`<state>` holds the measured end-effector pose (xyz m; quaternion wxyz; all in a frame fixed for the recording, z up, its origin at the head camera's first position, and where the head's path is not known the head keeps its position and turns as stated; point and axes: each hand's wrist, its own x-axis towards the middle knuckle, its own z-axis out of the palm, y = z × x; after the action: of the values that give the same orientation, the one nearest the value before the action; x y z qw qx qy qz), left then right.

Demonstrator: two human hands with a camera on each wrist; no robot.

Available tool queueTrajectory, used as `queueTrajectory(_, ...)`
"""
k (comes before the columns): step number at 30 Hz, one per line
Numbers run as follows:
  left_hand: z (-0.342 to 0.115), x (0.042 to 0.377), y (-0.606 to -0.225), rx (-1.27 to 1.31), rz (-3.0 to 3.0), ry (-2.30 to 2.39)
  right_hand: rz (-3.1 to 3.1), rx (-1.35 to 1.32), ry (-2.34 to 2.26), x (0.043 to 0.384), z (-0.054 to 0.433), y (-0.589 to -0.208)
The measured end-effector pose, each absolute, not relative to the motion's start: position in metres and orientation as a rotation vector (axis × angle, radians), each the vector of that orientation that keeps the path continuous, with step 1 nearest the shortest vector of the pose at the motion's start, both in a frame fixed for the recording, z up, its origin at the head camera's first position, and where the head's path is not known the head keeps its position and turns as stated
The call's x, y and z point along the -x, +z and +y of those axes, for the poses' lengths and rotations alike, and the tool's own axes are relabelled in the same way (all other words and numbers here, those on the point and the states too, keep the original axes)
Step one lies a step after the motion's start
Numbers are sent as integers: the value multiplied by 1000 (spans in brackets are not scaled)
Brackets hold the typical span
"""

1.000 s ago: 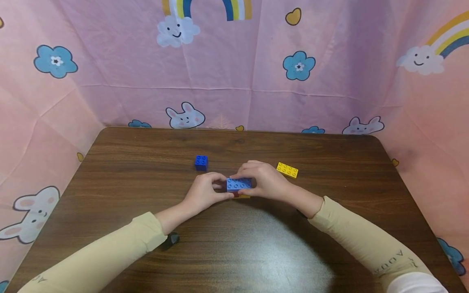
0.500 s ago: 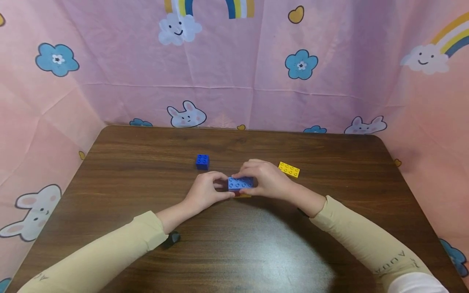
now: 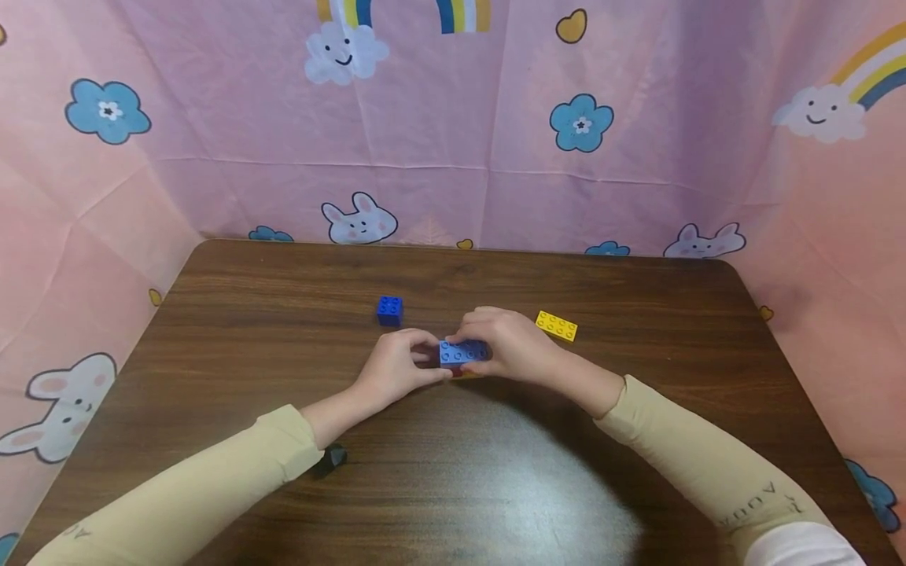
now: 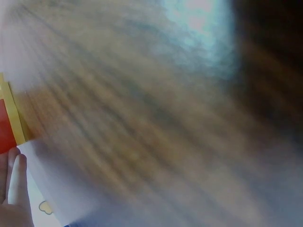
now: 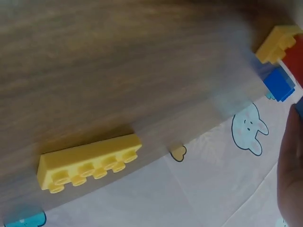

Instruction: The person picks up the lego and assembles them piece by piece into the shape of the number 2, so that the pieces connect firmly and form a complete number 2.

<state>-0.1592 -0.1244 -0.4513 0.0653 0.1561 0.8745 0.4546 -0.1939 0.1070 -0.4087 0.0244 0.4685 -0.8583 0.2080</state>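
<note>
Near the middle of the table a small stack of toy building bricks stands between both hands. Its light-blue brick [image 3: 454, 354] is on top, above a red brick [image 4: 5, 127] and a yellow base brick [image 4: 17, 118]. My right hand [image 3: 511, 346] pinches the light-blue brick, thumb in front and fingers behind. My left hand [image 3: 398, 367] holds the left end of the stack at the red brick, its thumb in front. The hands hide much of the lower bricks. In the right wrist view, the red brick [image 5: 295, 61] shows at the right edge.
A dark-blue square brick [image 3: 389, 311] stands behind the left hand. A flat yellow brick [image 3: 556, 325] lies behind and right of the right hand. Beside the left forearm is a small dark object [image 3: 334, 457]. A pink printed cloth [image 3: 439, 134] hangs along the table's back edge.
</note>
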Motion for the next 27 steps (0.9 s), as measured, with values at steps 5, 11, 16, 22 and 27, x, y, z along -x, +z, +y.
queueTrajectory(5,-124,161,-451,-471,2633,1360,-2699,-1439,658,197,105,-407)
queueTrajectory(11,-125,162,-451,-466,2619,1362,-2703,-1415,658,196,104,-408)
queueTrajectory(16,-125,162,-449,-481,2613,1377,-2702,-1398,649,194,104,-409)
queueTrajectory(22,-125,160,-445,-497,2636,1371,-2703,-1391,658,193,104,-409)
queueTrajectory(27,-125,160,-446,-504,2638,1380,-2723,-1390,663,193,105,-409)
